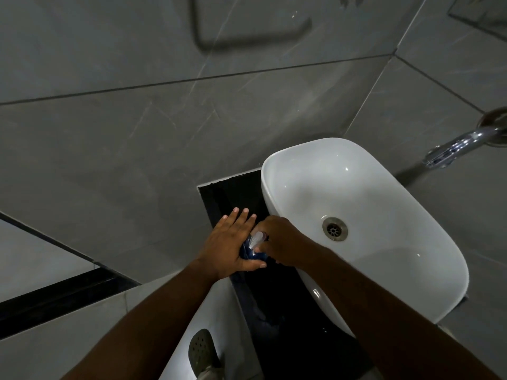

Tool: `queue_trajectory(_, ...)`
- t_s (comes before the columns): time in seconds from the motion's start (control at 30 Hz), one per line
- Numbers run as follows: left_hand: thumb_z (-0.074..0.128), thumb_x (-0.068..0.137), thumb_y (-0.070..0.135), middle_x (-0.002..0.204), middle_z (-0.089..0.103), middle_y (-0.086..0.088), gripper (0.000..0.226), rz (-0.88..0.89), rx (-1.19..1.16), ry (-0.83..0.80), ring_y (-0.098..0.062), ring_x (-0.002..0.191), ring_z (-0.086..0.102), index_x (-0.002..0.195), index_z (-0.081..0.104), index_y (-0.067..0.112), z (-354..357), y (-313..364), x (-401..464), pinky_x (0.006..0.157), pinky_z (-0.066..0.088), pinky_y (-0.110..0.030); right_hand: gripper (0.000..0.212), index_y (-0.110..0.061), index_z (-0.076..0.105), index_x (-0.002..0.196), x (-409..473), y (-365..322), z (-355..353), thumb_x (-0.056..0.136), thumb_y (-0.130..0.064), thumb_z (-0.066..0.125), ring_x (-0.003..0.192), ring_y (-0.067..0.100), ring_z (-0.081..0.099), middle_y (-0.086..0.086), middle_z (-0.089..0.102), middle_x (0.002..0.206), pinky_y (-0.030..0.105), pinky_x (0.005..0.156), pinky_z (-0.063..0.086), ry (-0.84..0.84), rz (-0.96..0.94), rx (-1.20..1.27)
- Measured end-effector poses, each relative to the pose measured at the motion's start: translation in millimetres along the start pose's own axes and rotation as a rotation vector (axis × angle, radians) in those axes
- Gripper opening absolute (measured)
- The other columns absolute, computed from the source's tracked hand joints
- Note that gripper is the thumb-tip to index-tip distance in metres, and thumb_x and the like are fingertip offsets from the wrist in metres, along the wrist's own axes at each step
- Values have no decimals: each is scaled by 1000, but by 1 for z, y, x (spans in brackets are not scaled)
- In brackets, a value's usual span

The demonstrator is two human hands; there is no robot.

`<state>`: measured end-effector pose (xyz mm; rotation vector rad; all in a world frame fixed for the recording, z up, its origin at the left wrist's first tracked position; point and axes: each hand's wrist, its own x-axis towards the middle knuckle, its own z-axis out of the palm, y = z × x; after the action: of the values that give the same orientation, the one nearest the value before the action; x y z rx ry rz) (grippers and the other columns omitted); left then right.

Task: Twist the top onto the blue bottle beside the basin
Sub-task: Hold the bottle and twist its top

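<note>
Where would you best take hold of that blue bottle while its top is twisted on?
Around the body, low down, from the side away from the basin, much as the left hand does now. The blue bottle stands upright on the dark counter, so a side wrap likely steadies it and leaves the white top free for the right hand.

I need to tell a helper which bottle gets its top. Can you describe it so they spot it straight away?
Find the white basin on the black counter. Just off its left rim, both hands meet: the left hand steadies the side of a small blue bottle and the right hand closes over it. It is the only bottle there, dark blue with a pale whitish top showing between the hands.
</note>
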<state>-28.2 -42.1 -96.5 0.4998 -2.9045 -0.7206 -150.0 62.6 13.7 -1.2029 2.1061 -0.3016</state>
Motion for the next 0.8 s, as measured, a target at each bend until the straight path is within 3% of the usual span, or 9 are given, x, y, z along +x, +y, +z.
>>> queue_trajectory(0.07, 49, 71, 86, 162, 11, -7, 112, 0, -1, 1, -15, 146, -8, 153, 15, 18, 0, 0, 1, 117, -4, -37, 41, 1, 54, 128, -2, -1, 1, 93, -18, 61, 117, 30, 58, 19, 60, 128, 28, 100, 46, -1, 2, -24)
queue_trajectory(0.1, 48, 71, 85, 162, 12, -8, 112, 3, 5, -2, -15, 146, -8, 153, 16, 16, 0, 0, 2, 116, -6, -35, 39, 2, 55, 126, -3, -1, 2, 93, -17, 61, 116, 31, 59, 20, 61, 126, 35, 105, 45, 8, -2, -35)
queue_trajectory(0.27, 45, 71, 87, 162, 12, -9, 115, 34, 42, -15, -13, 146, -9, 153, 15, 12, -1, -1, 4, 116, -9, -30, 22, 3, 67, 103, -6, 3, 3, 88, -13, 64, 90, 31, 66, 20, 69, 100, 34, 81, 51, 65, -106, -22)
queue_trajectory(0.4, 46, 71, 88, 161, 8, -9, 116, 89, 121, 19, -18, 148, -5, 153, 14, 11, -5, -2, 7, 120, 4, -42, 30, -1, 64, 109, -3, 3, -4, 83, -15, 70, 83, 18, 60, 15, 68, 106, 19, 68, 42, 2, -161, -74)
queue_trajectory(0.47, 42, 70, 91, 161, 2, -10, 121, 125, 196, 11, -22, 149, -7, 154, 7, 11, -10, -4, 10, 120, 0, -42, 26, 1, 65, 105, 0, 2, -8, 84, -14, 70, 80, 17, 60, 18, 68, 106, 16, 63, 42, -37, -164, -99)
queue_trajectory(0.53, 39, 65, 96, 162, -2, -11, 129, 136, 230, -3, -23, 149, -9, 154, 1, 10, -17, -5, 15, 120, -5, -40, 26, 3, 65, 106, 4, 0, -10, 85, -12, 69, 89, 25, 65, 21, 67, 109, 24, 72, 51, -70, -166, -124)
queue_trajectory(0.57, 40, 63, 97, 162, -2, -11, 131, 148, 238, -17, -23, 149, -9, 154, 0, 11, -19, -5, 18, 120, -5, -40, 33, 4, 62, 113, 6, -2, -10, 85, -12, 69, 101, 28, 63, 22, 64, 118, 31, 85, 52, -81, -163, -148)
queue_trajectory(0.63, 42, 63, 96, 162, -2, -10, 130, 179, 246, -46, -21, 149, -10, 154, -2, 15, -20, -6, 22, 120, -5, -40, 52, 2, 47, 135, 9, -6, -9, 88, -12, 66, 125, 30, 51, 19, 49, 140, 38, 109, 40, -110, -126, -199)
queue_trajectory(0.8, 45, 64, 94, 162, 4, -5, 122, 222, 193, -49, -19, 149, -11, 153, 1, 23, -15, -10, 26, 118, -13, -35, 55, 1, 42, 138, 12, -4, -9, 90, -16, 64, 128, 31, 49, 20, 48, 142, 37, 109, 38, -120, -105, -220)
